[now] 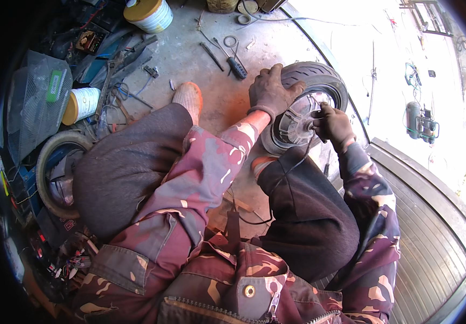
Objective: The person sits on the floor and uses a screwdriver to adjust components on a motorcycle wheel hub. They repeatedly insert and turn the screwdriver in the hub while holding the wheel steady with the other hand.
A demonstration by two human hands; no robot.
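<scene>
A hub-motor wheel [293,125] with a black tyre [319,74] stands on the floor between my feet, a grey metal hub in its middle. My left hand [274,93], in a dark glove, grips the tyre's left side, its thumb reaching over toward the rim. At the hub's centre my gloved right hand [334,124] has its fingers closed beside the axle; what they pinch is hidden. A dark cable [304,156] runs from the axle down across my right leg. A screwdriver [236,67] with a dark handle lies beyond my left hand.
To the left lie wire spools [82,105], a mesh basket [36,108], another tyre [46,178] and assorted tools. A dark ribbed metal panel [432,232] is at the lower right. Brightly lit ground on the right holds a small cylinder-shaped machine [420,121] and loose cables.
</scene>
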